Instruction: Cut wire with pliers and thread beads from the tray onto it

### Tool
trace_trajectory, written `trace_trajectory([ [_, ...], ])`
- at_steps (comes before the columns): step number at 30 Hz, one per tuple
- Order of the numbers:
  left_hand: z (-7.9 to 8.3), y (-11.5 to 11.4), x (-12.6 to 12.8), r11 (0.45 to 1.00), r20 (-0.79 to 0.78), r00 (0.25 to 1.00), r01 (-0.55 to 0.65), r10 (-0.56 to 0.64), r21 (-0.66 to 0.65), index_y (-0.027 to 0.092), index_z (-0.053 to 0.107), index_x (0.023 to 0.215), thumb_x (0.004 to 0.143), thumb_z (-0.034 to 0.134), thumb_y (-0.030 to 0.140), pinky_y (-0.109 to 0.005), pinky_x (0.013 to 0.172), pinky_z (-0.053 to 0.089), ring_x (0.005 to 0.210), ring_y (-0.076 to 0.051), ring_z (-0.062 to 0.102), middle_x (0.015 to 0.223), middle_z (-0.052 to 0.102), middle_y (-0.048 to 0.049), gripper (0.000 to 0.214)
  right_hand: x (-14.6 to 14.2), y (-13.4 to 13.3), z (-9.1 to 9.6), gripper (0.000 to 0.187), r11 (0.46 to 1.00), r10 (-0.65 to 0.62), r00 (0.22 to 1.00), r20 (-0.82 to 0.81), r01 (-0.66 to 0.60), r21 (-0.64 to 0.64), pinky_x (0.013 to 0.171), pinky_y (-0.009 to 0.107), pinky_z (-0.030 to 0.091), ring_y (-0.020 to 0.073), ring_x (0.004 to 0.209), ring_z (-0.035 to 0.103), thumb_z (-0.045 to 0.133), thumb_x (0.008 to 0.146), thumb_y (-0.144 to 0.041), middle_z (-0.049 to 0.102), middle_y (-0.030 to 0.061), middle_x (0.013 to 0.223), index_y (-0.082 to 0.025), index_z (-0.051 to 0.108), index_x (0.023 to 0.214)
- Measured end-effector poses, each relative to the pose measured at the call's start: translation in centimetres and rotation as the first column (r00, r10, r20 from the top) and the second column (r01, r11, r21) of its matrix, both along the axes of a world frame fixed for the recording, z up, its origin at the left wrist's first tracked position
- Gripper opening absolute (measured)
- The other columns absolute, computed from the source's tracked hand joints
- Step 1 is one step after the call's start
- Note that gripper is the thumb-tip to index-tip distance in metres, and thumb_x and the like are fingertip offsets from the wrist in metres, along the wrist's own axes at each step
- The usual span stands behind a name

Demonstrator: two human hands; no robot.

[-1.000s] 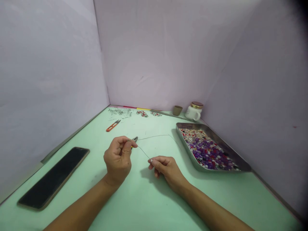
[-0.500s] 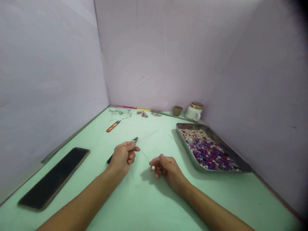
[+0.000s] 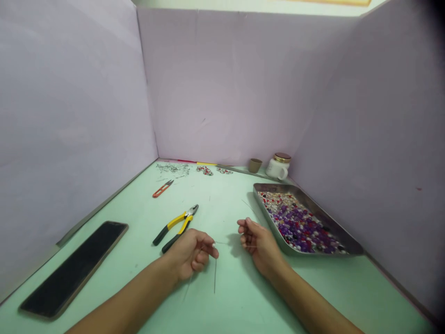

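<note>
My left hand is closed in a pinch at the middle of the green table, holding a thin wire whose one end hangs below the fingers. A small white spot, perhaps the bead, shows at its fingertips. Another stretch of the wire runs right, toward my right hand, whose fingers are curled closed around it. Just beyond my left hand lie pliers with yellow and black handles, jaws pointing away.
A metal tray of mixed beads stands at the right. A phone lies at the left, orange thread snips farther back. Along the back are wire pieces, beaded pieces, a small cup and a lidded white mug.
My left hand has moved right and nearer, uncovering the pliers. My right hand has shifted right, away from where it held the white bead. The view has tilted up slightly.
</note>
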State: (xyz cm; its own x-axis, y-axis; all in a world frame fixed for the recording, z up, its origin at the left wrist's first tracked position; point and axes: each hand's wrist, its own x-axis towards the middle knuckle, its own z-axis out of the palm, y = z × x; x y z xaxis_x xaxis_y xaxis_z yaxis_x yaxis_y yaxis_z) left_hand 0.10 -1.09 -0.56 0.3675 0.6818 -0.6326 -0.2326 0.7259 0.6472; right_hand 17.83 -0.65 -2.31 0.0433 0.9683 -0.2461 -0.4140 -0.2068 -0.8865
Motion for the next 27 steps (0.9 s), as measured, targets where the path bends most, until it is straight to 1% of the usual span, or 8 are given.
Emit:
trace_trajectory([
  [4,0.3,-0.7,0.3,0.973,-0.059,0.992,0.123,-0.114,0.193,0.015,0.042,0.053,0.058,0.048,0.016,-0.016,0.029,0.007,0.03,-0.002,0.023,0.051,0.058,-0.0046,0.008,0.8,0.2,0.9,0.026,0.979,0.185,0.98,0.077,-0.191,0.067,0.043,0.02,0.036,0.0069,0.046,0.046,0.06,0.067,-0.04,0.054,0.0002,0.062,-0.014,0.059,0.071],
  [7,0.5,-1.2,0.6,0.949,-0.13,0.987,0.131,-0.097,0.287,0.016,0.044,0.054,0.059,0.049,0.018,-0.017,0.03,0.007,0.029,-0.002,0.025,0.051,0.059,-0.0045,0.007,0.9,0.0,1.9,0.025,0.933,0.269,0.91,0.317,-0.328,0.151,0.045,0.021,0.035,0.0083,0.048,0.046,0.06,0.067,-0.039,0.054,0.0007,0.058,-0.014,0.058,0.066],
  [11,0.5,-1.4,0.9,0.935,-0.137,0.99,0.035,0.015,0.352,0.014,0.047,0.057,0.06,0.05,0.02,-0.017,0.031,0.008,0.03,-0.001,0.025,0.054,0.06,-0.004,0.007,1.4,-2.0,4.7,0.016,0.906,-0.07,0.724,0.686,-0.242,0.347,0.043,0.024,0.034,0.0115,0.047,0.045,0.061,0.066,-0.033,0.052,0.0002,0.05,-0.018,0.059,0.061],
  [14,0.3,-1.0,0.9,0.955,-0.066,0.995,-0.056,0.079,0.292,0.014,0.046,0.056,0.06,0.052,0.02,-0.017,0.033,0.008,0.032,-0.001,0.023,0.056,0.058,-0.003,0.009,1.7,-5.1,7.0,0.008,0.791,-0.353,0.628,0.694,-0.197,0.58,0.046,0.027,0.037,0.014,0.048,0.047,0.061,0.066,-0.028,0.056,0.0018,0.054,-0.023,0.061,0.059],
  [16,0.1,-0.8,0.9,0.965,-0.042,0.989,-0.128,0.141,0.23,0.014,0.045,0.057,0.06,0.052,0.019,-0.017,0.033,0.008,0.032,0.0,0.022,0.056,0.057,-0.0016,0.009,1.4,-6.8,7.6,0.005,0.741,-0.409,0.627,0.662,-0.195,0.643,0.047,0.028,0.038,0.0155,0.049,0.048,0.061,0.065,-0.027,0.057,0.0023,0.055,-0.025,0.061,0.06],
  [20,-0.1,-0.7,1.1,0.912,-0.027,0.955,-0.275,0.297,0.305,0.014,0.046,0.061,0.061,0.053,0.02,-0.017,0.033,0.01,0.033,-0.001,0.026,0.062,0.057,-0.0006,0.008,-0.3,-6.2,5.6,0.012,0.864,0.032,0.67,0.742,-0.391,0.316,0.053,0.029,0.044,0.0164,0.056,0.053,0.059,0.068,-0.033,0.059,0.003,0.06,-0.022,0.063,0.064],
  [23,0.0,-1.1,1.5,0.864,-0.021,0.94,-0.305,0.342,0.401,0.015,0.049,0.063,0.062,0.055,0.021,-0.017,0.033,0.012,0.033,-0.001,0.026,0.055,0.054,0.0023,0.008,-1.5,-3.9,3.1,0.027,0.922,0.361,0.836,0.413,-0.387,-0.023,0.052,0.03,0.048,0.0172,0.064,0.056,0.061,0.066,-0.039,0.06,0.0058,0.075,-0.018,0.06,0.081],
  [27,0.0,-1.7,2.1,0.876,-0.099,0.945,-0.247,0.313,0.415,0.014,0.054,0.062,0.062,0.057,0.022,-0.017,0.034,0.014,0.032,-0.003,0.023,0.034,0.033,0.0083,0.009,-2.4,-2.7,1.5,0.03,0.906,0.416,0.905,0.093,-0.403,-0.129,0.052,0.027,0.048,0.0113,0.056,0.055,0.067,0.061,-0.036,0.059,0.0044,0.072,-0.013,0.056,0.077],
])
